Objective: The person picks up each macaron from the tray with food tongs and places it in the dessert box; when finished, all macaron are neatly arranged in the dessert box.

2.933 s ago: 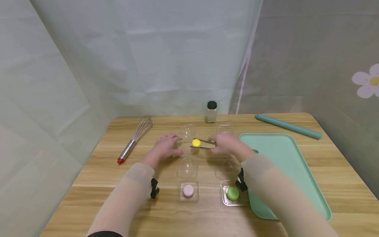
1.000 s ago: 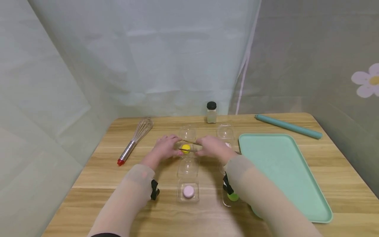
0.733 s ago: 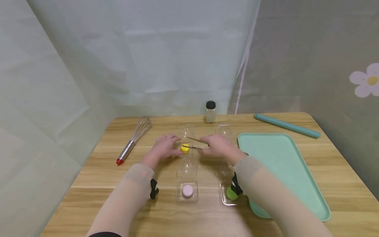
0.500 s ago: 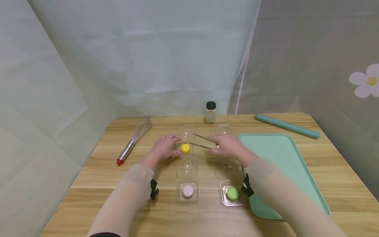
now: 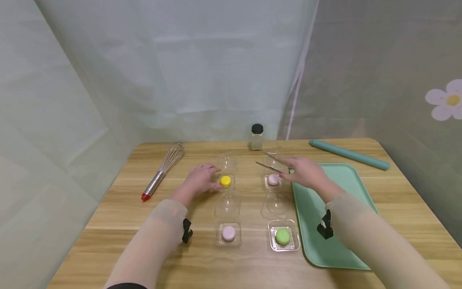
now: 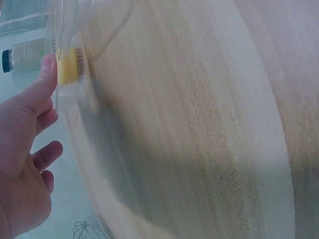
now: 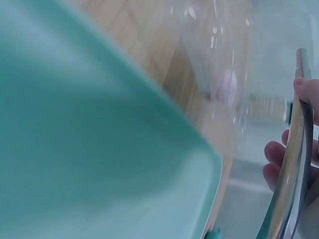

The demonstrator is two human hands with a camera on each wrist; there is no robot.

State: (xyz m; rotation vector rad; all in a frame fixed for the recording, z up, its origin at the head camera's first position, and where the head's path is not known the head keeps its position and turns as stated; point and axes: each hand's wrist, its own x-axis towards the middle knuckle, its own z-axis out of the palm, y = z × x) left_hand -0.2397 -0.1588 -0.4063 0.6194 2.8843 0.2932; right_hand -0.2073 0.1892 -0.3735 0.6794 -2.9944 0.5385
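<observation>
My left hand (image 5: 202, 178) holds the left edge of a clear plastic box (image 5: 232, 187), its thumb at the rim in the left wrist view. Inside that box lies a yellow macaron (image 5: 225, 181). My right hand (image 5: 304, 171) grips metal tongs (image 7: 298, 144), whose parted tips point left with nothing between them. Under the tongs is a second open box with a pale pink macaron (image 5: 273, 179). Nearer the front, a lilac macaron (image 5: 228, 233) and a green macaron (image 5: 282, 237) each lie in an open clear box.
A mint-green tray (image 5: 306, 241) lies at the right, below my right forearm. Behind it is a teal rolling pin (image 5: 350, 154). A whisk (image 5: 164, 170) lies at the left, and a black-capped jar (image 5: 257, 137) stands at the back edge.
The tongs carried the yellow macaron left into the box at my left hand and let go of it. Then my right hand drew back right with the tongs. My left hand stayed in place.
</observation>
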